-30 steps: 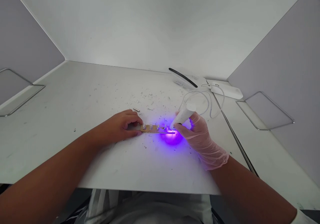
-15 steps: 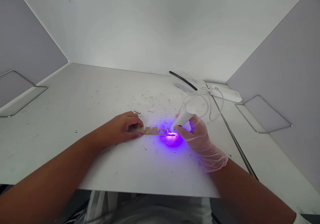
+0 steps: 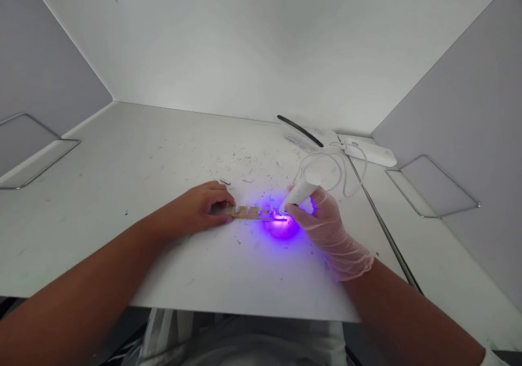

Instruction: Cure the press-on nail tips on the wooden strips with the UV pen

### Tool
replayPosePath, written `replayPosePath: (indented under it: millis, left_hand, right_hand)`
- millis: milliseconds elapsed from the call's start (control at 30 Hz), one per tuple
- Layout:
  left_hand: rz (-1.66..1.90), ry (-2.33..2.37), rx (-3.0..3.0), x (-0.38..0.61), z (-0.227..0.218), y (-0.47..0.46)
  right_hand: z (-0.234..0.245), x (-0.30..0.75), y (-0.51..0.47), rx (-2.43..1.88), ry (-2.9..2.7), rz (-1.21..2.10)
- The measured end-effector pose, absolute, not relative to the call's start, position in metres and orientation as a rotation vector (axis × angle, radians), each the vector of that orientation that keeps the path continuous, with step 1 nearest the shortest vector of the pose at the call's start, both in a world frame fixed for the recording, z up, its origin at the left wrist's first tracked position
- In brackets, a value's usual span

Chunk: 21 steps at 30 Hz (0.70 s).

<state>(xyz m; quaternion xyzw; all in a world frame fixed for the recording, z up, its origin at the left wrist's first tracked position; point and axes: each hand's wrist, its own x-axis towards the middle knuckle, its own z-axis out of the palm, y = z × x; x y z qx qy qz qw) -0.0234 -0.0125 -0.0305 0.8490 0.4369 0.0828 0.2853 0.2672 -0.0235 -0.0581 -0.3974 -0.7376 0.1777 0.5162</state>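
A narrow tan strip (image 3: 255, 212) with small clear parts standing on it lies flat on the white table (image 3: 122, 192). My bare left hand (image 3: 199, 208) pinches and holds down its left end. My gloved right hand (image 3: 326, 224) grips a white pen-shaped lamp (image 3: 299, 192), tip down at the strip's right end. Violet light (image 3: 281, 225) glows on the table under the tip. A thin white cable (image 3: 326, 162) runs from the lamp toward the back right.
A small metal pin (image 3: 224, 181) and scattered dark shavings (image 3: 244, 165) lie behind the strip. A white flat device (image 3: 369, 151) and a black curved strip (image 3: 299, 131) sit at the back right. Wire frames (image 3: 432, 186) (image 3: 36, 148) stand at both sides. White walls enclose the table.
Hands, strip and lamp hold nearly the same place. Only the camera view has shifted slightly.
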Motion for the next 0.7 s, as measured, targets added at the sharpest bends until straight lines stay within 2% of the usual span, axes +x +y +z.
replayPosePath:
  millis: [700]
  left_hand:
    - [0.231, 1.170, 2.266, -0.0226, -0.0317, -0.0120]
  right_hand:
    - [-0.0566, 0.2671, -0.0267, -1.038, -1.763, 0.490]
